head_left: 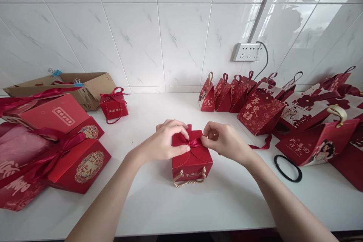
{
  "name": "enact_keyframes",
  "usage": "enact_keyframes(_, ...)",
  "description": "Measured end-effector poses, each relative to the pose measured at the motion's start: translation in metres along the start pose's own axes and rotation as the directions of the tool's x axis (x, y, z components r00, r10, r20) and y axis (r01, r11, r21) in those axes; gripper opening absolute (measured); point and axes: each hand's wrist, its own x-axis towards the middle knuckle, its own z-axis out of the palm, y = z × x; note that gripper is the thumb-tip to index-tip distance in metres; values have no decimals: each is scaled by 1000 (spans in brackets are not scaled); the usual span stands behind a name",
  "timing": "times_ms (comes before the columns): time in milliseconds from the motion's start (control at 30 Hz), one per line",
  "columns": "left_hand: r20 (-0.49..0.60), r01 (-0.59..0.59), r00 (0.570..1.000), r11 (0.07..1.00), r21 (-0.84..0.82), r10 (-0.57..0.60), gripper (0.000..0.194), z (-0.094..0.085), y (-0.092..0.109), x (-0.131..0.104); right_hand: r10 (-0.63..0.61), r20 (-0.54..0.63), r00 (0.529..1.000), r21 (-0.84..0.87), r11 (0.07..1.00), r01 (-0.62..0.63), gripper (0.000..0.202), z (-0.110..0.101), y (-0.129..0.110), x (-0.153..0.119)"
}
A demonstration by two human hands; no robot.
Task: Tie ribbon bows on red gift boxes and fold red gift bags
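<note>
A red gift box (pixel 193 160) with a twisted gold cord handle (pixel 189 183) stands upright on the white table in front of me. A dark red satin ribbon (pixel 195 142) crosses its folded top and is gathered at the middle. My left hand (pixel 167 140) reaches over the box's left side, with thumb and fingers closed on the ribbon near its centre. At the box's right edge, my right hand (pixel 222 138) pinches the ribbon's right part between thumb and fingertips. The ribbon's far ends are partly hidden by my fingers.
Large red boxes with ribbons (pixel 79 166) crowd the left, before an open cardboard box (pixel 96 87). A small bow-tied box (pixel 114 106) stands near the wall. Several red boxes (pixel 261 109) fill the right, beside a black ring-shaped band (pixel 288 168). A power strip (pixel 247 52) is on the wall.
</note>
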Motion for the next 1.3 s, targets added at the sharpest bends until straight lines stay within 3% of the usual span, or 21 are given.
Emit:
enact_keyframes(67,2,-4,1000,1000,-3,4,18,0,0,0,-83,-82,993,-106,992,74,15,3,2,1)
enact_keyframes(200,-2,1,1000,1000,-6,-1,17,0,1,0,-235,-135,963,-185,960,208,3,5,4,1)
enact_keyframes(333,3,20,1000,1000,-13,-20,16,-1,3,0,-294,-138,946,-213,941,261,15,8,3,-1)
enact_keyframes(467,11,23,1000,1000,-9,-23,16,-1,3,0,-268,-115,956,-123,959,254,20,8,3,-1)
enact_keyframes(633,10,16,1000,1000,-7,-16,17,0,2,0,-207,-7,978,46,977,207,16,5,2,-2)
enact_keyframes(767,8,11,1000,1000,1,-11,16,0,2,1,-193,41,980,79,979,189,13,6,1,-3)
enact_keyframes(1133,4,2,1000,1000,1,-2,16,-1,2,0,-165,22,986,166,973,159,19,12,1,-2)
enact_keyframes(1300,4,8,1000,1000,-6,-8,19,-1,2,0,-186,189,964,368,924,106,14,-2,0,-3)
